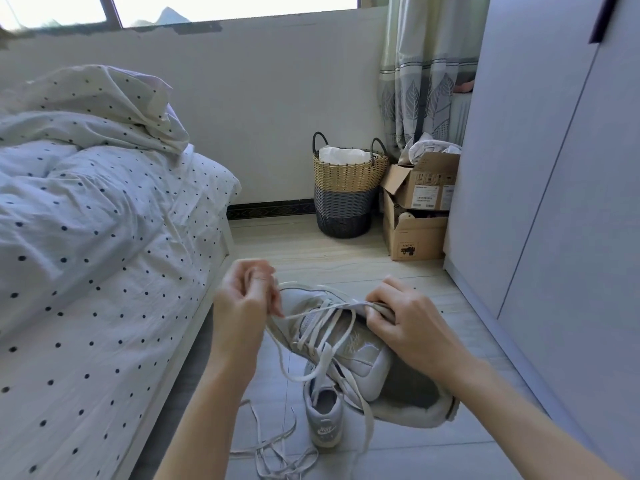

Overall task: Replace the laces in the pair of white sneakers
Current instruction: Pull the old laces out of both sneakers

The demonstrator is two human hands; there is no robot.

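A white sneaker [356,348] is held in the air over the floor, its toe towards me and its sole to the right. My right hand [408,327] grips its tongue and collar. My left hand [246,299] pinches one end of the white lace [311,317], which runs through several eyelets; a loose loop hangs below the shoe. The second white sneaker [323,415] stands on the floor underneath, heel towards me. Loose white laces [277,452] lie tangled on the floor to its left.
A bed [86,254] with dotted white bedding fills the left side. A wardrobe [554,202] runs along the right. A woven basket [346,188] and stacked cardboard boxes [419,206] stand by the far wall. Pale floor lies between.
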